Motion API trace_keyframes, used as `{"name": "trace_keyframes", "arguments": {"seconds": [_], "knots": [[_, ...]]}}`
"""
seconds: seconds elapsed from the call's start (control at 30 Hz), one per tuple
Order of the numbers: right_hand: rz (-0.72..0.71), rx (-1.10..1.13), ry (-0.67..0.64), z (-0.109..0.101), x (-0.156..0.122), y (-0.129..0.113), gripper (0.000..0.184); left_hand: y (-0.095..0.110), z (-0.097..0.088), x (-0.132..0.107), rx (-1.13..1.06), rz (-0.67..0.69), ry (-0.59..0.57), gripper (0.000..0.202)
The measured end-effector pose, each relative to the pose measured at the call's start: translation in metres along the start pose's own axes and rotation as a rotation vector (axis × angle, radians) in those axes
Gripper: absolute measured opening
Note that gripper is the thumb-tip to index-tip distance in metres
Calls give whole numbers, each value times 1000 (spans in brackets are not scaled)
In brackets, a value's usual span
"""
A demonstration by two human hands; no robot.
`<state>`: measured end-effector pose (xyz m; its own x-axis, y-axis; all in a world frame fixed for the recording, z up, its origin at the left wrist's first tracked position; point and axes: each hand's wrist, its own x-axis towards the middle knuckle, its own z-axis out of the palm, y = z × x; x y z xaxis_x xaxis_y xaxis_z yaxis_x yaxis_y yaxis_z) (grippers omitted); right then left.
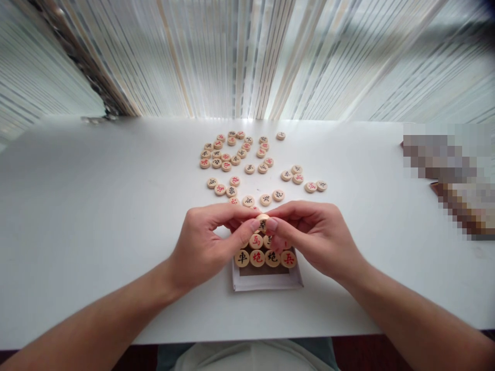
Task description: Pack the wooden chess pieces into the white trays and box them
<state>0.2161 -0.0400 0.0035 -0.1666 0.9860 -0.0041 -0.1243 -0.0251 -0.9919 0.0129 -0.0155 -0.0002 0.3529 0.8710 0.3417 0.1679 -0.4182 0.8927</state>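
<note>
Between the thumbs and fingers of my left hand [216,232] and my right hand [313,232] is a round wooden Chinese chess piece [263,223] with a black character, tilted toward me. Both hands are closed on it, above a shallow white box [266,282]. Inside the box lie rows of pieces face up, among them a black-marked piece [242,258], a red-marked piece [257,258] and another red one [288,258] in the nearest row. My hands hide the far part of the box.
Many loose chess pieces [226,157] are scattered on the white table [116,216] beyond my hands. A small group [297,178] lies to the right. A string curtain [232,56] hangs at the back edge. Blurred-out, brown-edged items [464,201] sit at far right.
</note>
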Motion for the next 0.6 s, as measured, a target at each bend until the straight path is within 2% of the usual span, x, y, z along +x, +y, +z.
{"name": "trace_keyframes", "arguments": {"seconds": [0.13, 0.23, 0.43, 0.6], "knots": [[18, -3, 5, 1, -2, 3, 15, 1, 0, -2, 89, 100, -2, 13], [19, -15, 9, 2, -3, 4, 16, 2, 0, -2, 73, 93, -15, 14], [34, 20, -8, 2, -1, 0, 18, 2, 1, -2, -52, -47, -18, 14], [154, 159, -44, -1, 1, 1, 20, 3, 5, -4, -219, -220, -14, 22]]}}
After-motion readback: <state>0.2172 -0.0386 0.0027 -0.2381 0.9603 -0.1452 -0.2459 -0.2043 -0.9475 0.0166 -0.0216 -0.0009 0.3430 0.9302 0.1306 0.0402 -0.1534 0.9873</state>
